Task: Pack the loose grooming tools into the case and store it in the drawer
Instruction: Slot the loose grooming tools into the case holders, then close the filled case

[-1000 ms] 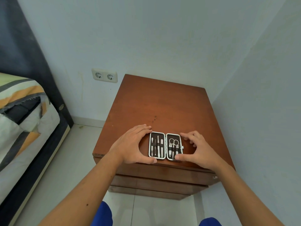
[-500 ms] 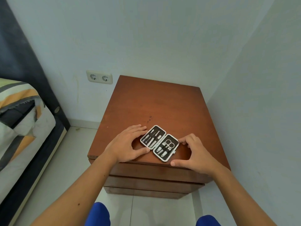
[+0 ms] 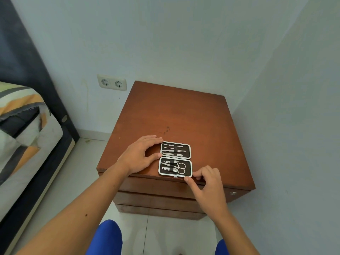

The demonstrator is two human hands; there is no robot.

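Head view: case (image 3: 175,159) lies open near the nightstand (image 3: 184,115) front edge, tools strapped in. It looks light, rigid, slick-rimmed (best pinched by the edges). My left hand (image 3: 139,157) rests spread against its side; right hand (image 3: 206,183) fingertips touch its near corner, gripping nothing.

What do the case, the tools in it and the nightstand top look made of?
Case: dark, matte lining, likely leatherette or fabric, with a bright metal-looking rim. Tools: shiny silver, probably polished steel, held under dark bands. Nightstand top: reddish-brown wood or veneer, semi-matte, with a few dark specks.
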